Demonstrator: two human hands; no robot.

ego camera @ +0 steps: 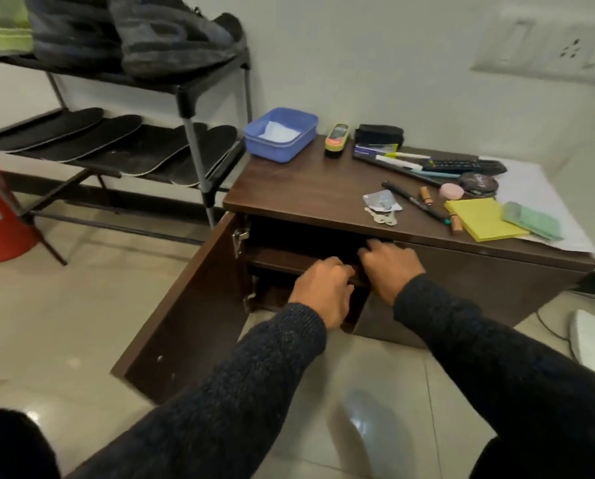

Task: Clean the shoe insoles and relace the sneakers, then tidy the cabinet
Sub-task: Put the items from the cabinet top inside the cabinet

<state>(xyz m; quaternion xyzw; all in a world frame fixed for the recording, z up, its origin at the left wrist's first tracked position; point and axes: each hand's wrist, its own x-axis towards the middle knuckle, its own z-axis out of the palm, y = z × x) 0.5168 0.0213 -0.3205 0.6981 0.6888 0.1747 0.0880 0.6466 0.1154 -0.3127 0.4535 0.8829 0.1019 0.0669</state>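
Cabinet (323, 202) stood with its door (185, 305) swung wide, likely for tidying, and both hands reached into the dark opening. Left hand (322, 292) and right hand (391, 267) had fingers bent at the inner shelf (279, 259); I could not tell whether they held anything. Above the fingers, clutter lay on top: yellow notepad (482, 219), pens (415, 201). No writing was legible.

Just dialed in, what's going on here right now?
A person is crouched at the brown cabinet, whose left door stands open. Both hands reach into it: the left hand and the right hand sit at the inner shelf; whether they hold anything cannot be told. Black insoles lie in a row on the shoe rack, dark sneakers above. Pens, sticky notes and a blue tub clutter the cabinet top.
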